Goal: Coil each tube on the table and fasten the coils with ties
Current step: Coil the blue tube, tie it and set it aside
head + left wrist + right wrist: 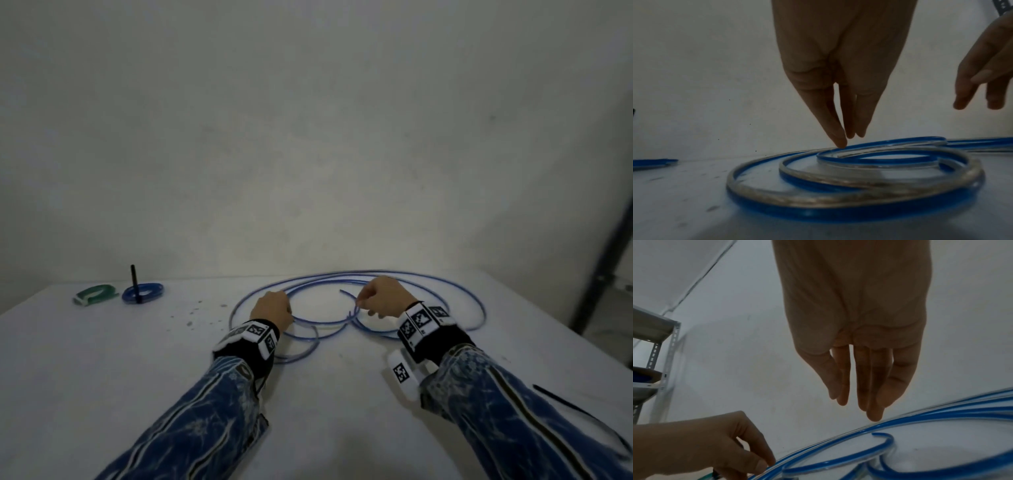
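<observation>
Head view: coiling long blue translucent plastic tube (356, 277) on white table (102, 359).
Left hand (272, 308) fingertips pressing loops flat, straight; right hand (380, 297) pinching tube near free end, likely guiding next loop.

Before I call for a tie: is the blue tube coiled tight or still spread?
Still spread: the blue tube lies in wide loose loops, its end free.
</observation>
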